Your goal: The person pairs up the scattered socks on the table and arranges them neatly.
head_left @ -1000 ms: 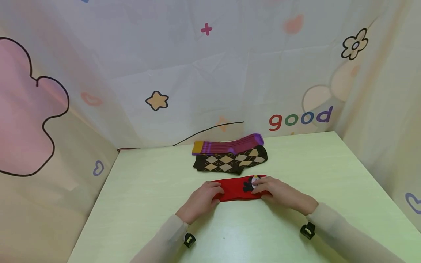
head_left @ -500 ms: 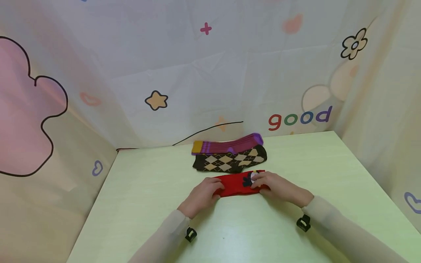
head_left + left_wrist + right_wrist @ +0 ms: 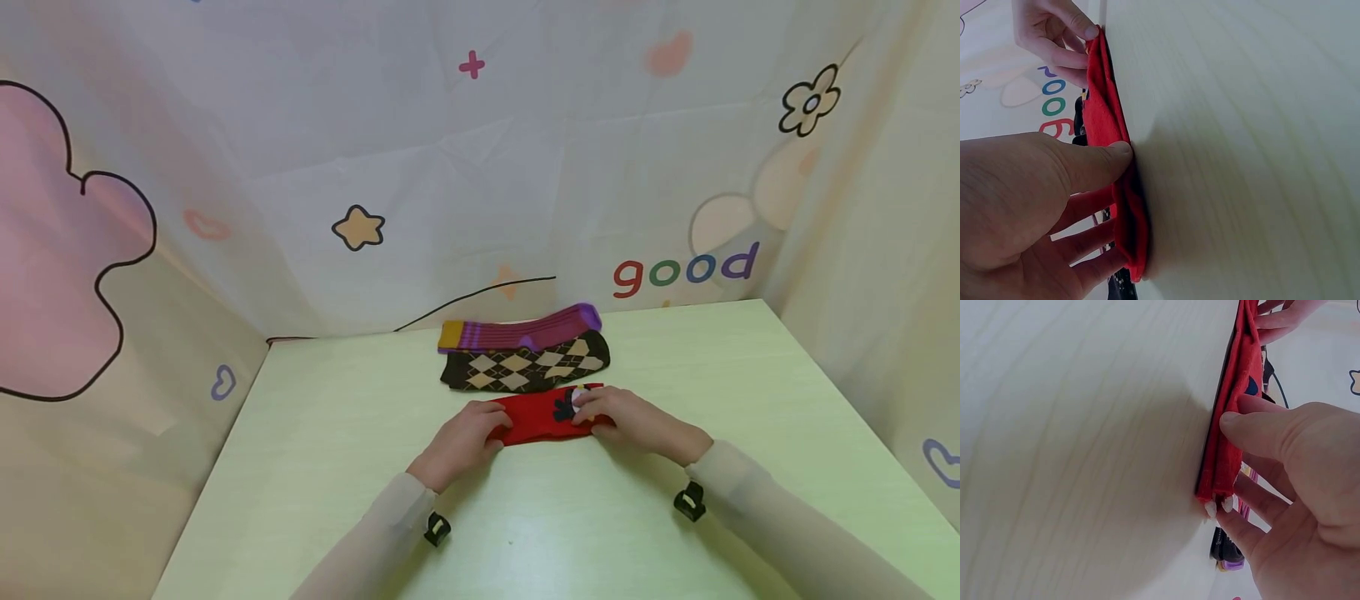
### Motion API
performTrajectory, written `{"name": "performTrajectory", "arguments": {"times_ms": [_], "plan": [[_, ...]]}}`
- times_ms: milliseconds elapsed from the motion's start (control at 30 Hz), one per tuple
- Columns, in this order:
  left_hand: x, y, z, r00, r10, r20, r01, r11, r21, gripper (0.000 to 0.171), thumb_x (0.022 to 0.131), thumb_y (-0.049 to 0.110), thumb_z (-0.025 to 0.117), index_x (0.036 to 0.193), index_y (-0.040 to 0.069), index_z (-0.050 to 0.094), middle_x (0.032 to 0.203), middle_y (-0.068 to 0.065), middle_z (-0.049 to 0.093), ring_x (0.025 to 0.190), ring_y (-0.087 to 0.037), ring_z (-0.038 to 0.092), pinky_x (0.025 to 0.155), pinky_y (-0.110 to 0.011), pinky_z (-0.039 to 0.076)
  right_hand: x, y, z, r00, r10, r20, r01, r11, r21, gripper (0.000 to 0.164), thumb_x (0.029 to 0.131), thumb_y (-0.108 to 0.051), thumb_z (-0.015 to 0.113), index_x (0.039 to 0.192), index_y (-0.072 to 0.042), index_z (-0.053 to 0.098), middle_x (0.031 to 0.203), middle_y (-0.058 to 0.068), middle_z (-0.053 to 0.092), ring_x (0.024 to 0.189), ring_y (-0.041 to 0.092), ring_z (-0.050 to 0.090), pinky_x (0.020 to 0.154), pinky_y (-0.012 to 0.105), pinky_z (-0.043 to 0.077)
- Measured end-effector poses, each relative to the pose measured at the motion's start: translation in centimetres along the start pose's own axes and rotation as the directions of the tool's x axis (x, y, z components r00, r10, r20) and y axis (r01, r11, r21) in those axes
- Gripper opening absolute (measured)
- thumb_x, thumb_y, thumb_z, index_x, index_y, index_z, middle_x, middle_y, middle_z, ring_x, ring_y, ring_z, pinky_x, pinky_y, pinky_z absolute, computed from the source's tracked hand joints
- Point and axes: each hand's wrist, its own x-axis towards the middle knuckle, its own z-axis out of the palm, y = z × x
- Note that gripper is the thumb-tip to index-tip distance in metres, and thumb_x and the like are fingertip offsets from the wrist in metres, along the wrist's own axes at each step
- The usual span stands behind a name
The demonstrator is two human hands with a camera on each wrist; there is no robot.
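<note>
A red sock (image 3: 532,419) with a black-and-white printed figure lies flat across the table, crosswise in front of me. Its left end is held by my left hand (image 3: 462,439), the thumb on the near edge and the fingers over the top. At the other end my right hand (image 3: 647,423) grips it the same way, partly covering the print. In the left wrist view the red sock (image 3: 1102,122) shows layered edges under the thumb. Two small white bits stick out at the end of the red sock (image 3: 1225,456) in the right wrist view.
Just beyond the red sock lies a dark argyle sock (image 3: 517,372), its lower edge close to the red one. Behind that is a purple striped sock (image 3: 498,337) with a mustard cuff. A printed curtain (image 3: 420,167) hangs along the table's back edge.
Both hands have slid the red sock away from me, up close to the argyle sock. Their hold on its two ends looks the same. The other socks have stayed put.
</note>
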Motion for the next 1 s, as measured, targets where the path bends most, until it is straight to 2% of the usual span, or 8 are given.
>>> {"name": "performTrajectory", "arguments": {"times_ms": [267, 500, 1000], "plan": [[0.03, -0.11, 0.27, 1.0, -0.01, 0.008, 0.01, 1.0, 0.006, 0.027, 0.096, 0.015, 0.073, 0.123, 0.012, 0.072, 0.135, -0.006, 0.065, 0.129, -0.026, 0.055, 0.113, -0.04, 0.043, -0.1, -0.11, 0.06, 1.0, -0.01, -0.001, 0.01, 1.0, -0.01, 0.027, 0.089, 0.009, 0.071, 0.109, -0.008, 0.077, 0.132, 0.02, 0.065, 0.125, 0.043, 0.057, 0.103, 0.058, 0.048], [-0.05, -0.07, 0.27, 1.0, 0.006, -0.003, -0.006, 1.0, 0.014, 0.026, 0.096, 0.013, 0.073, 0.122, 0.011, 0.072, 0.134, -0.006, 0.065, 0.129, -0.026, 0.056, 0.113, -0.039, 0.042, -0.14, -0.3, 0.06, 1.0, 0.005, 0.007, -0.005, 1.0, -0.004, 0.027, 0.09, 0.008, 0.071, 0.111, -0.008, 0.077, 0.133, 0.019, 0.064, 0.126, 0.042, 0.056, 0.104, 0.058, 0.047], [-0.09, -0.01, -0.19, 1.0, 0.009, 0.005, -0.009, 1.0, 0.011, 0.027, 0.096, 0.015, 0.073, 0.123, 0.011, 0.072, 0.134, -0.007, 0.065, 0.129, -0.027, 0.056, 0.112, -0.04, 0.043, 0.01, -0.13, 0.11, 1.0, -0.002, 0.004, 0.002, 1.0, -0.015, 0.026, 0.09, 0.007, 0.072, 0.111, -0.007, 0.077, 0.132, 0.02, 0.065, 0.126, 0.043, 0.056, 0.104, 0.057, 0.047]]}}
